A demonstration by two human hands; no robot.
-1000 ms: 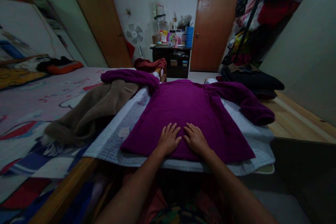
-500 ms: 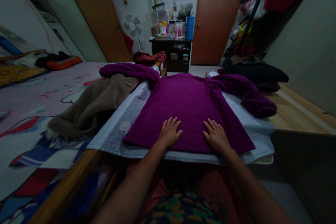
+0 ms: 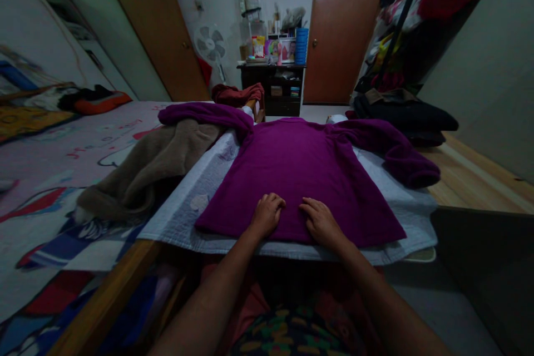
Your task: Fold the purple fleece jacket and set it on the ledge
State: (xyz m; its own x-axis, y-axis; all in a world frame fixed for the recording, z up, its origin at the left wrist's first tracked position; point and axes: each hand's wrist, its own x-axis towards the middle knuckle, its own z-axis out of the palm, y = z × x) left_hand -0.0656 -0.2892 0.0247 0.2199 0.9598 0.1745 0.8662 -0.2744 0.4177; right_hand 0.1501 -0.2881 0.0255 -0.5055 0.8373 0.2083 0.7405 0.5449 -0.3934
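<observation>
Wooden rail (image 3: pixel 112 289): near left, beside the draped bench (image 3: pixel 422 256)
Pale blue cloth (image 3: pixel 167 231): under the purple garment, its near edge showing past the hem
Left grip (image 3: pixel 266 216): resting on the garment near the hem, fingers now drawn in from their wider spread; whether they pinch fabric, I cannot tell
Right grip (image 3: pixel 323 225): shifted inward toward the left, fingers more bent, at the garment's surface; a pinch cannot be made out
Purple garment (image 3: pixel 298 167): laid out broad on the cloth, its outline much as before, so the change seems to lie in the hands, not the layout
Sleeves: left one (image 3: pixel 204 112) out over the brown garment (image 3: pixel 167 150), right one (image 3: pixel 390 147) bent, near the dark folded clothes (image 3: pixel 413 113)
Dark cabinet (image 3: pixel 273 92): beyond, against the wall
</observation>
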